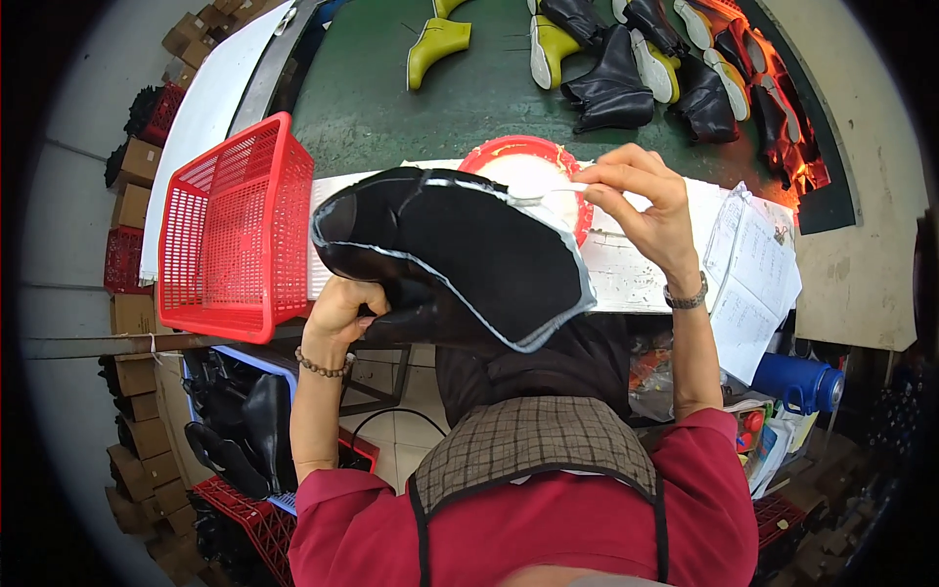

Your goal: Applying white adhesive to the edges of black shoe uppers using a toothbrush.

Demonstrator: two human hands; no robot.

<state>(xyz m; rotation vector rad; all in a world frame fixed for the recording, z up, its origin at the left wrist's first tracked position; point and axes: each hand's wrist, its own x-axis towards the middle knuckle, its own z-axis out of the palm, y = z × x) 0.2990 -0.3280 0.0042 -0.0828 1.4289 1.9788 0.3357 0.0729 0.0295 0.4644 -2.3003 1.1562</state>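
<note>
My left hand (342, 305) is closed around the shaft of a black boot (479, 249), holding it underside up over the near edge of the bench. A whitish line of what looks like wet glue runs along the rim of the boot's bottom. Between thumb and fingers, my right hand (644, 196) pinches a slim white brush (556, 193). The brush tip meets the boot's upper right edge, where the white line is thickest. Just behind the boot stands a red bowl (509, 145) with white liquid in it, partly hidden by the boot and the brush.
A red plastic basket (215, 245) stands left. Black boots (611, 83) and yellow-green boots (437, 47) lie on the green surface (362, 108) beyond, near an orange glow at right. Papers (758, 274) and a blue flask (797, 382) are at right; a crate of black boots (259, 421) is lower left.
</note>
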